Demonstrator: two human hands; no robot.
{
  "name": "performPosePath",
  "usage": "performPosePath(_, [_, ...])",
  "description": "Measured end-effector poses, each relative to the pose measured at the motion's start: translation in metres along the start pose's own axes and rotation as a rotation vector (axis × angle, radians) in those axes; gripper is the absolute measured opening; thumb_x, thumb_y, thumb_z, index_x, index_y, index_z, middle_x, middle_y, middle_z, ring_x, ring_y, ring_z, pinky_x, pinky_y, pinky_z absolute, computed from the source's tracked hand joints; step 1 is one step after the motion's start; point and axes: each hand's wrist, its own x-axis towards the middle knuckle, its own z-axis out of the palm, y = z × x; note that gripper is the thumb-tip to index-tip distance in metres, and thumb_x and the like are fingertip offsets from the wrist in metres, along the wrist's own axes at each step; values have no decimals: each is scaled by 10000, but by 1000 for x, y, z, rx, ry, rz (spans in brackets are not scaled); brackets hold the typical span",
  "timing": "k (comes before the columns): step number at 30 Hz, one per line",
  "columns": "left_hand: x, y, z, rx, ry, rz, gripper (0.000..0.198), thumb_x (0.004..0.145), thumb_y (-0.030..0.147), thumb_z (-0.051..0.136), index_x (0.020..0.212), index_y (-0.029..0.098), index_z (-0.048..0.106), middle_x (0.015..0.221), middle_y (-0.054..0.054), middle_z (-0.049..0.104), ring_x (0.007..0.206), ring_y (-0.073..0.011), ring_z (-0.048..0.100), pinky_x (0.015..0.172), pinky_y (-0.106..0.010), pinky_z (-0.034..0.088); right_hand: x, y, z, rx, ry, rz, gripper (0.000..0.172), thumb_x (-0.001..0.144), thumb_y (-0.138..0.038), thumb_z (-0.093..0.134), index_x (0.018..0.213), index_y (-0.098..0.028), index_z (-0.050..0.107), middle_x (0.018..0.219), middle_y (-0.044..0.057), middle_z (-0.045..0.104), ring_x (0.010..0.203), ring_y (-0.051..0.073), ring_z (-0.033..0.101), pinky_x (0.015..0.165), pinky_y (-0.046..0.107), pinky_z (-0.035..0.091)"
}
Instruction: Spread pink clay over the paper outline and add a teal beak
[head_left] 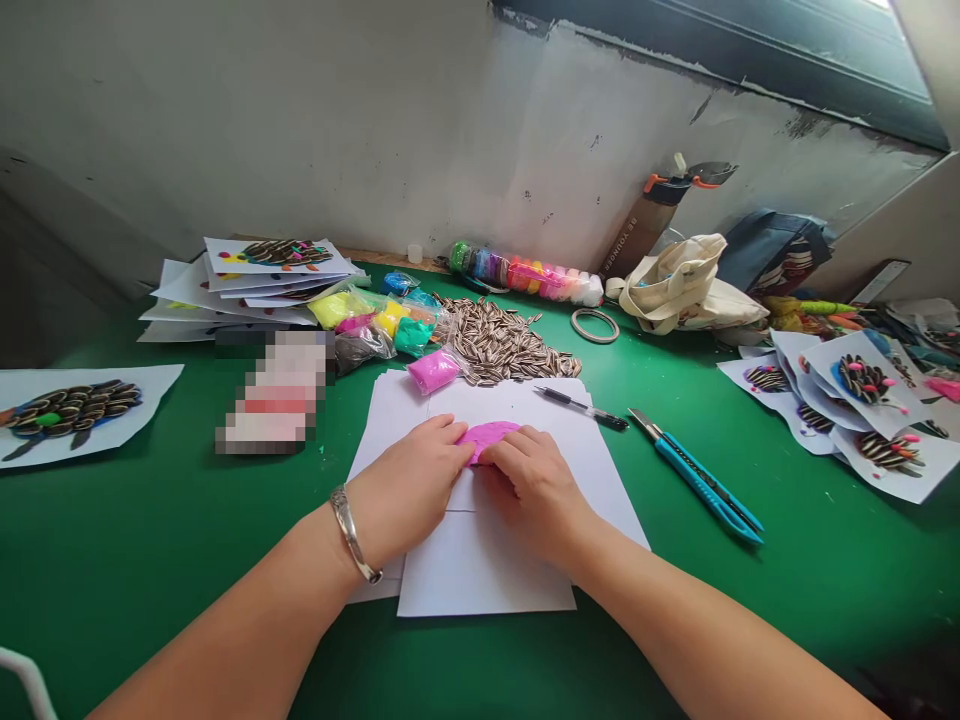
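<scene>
A flattened patch of pink modelling clay (491, 434) lies on a stack of white paper sheets (487, 585) in front of me. My left hand (412, 482), with a silver bangle at the wrist, is closed at the clay's left edge, thumb against it. From the right, my right hand (536, 487) presses the clay's near edge with curled fingers; the fingertips are partly hidden. Just beyond the clay sits a bag of pink clay (433, 371). A black pen (581, 407) rests across the paper's upper right part.
Striped sunflower seeds (499, 340) are heaped behind the paper, beside bagged coloured clay (360, 315). A blue utility knife (705, 485), blade out, lies to the right. Seed pictures (870, 385) are piled at right, others (277, 265) at left. A tape roll (595, 325) and bottle (645, 225) stand behind.
</scene>
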Motion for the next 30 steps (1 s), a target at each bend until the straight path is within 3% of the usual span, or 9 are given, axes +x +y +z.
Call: performPosePath(30, [1,3,-3,-13,-13,-13,260,920,43,413,973,163,637,989,-78,595,974,-230,496,839,-358,467,3,-1,0,24,29,-31,183,863,-65,484,844,-215,588,795,32,639,762,192,510,728,328,380])
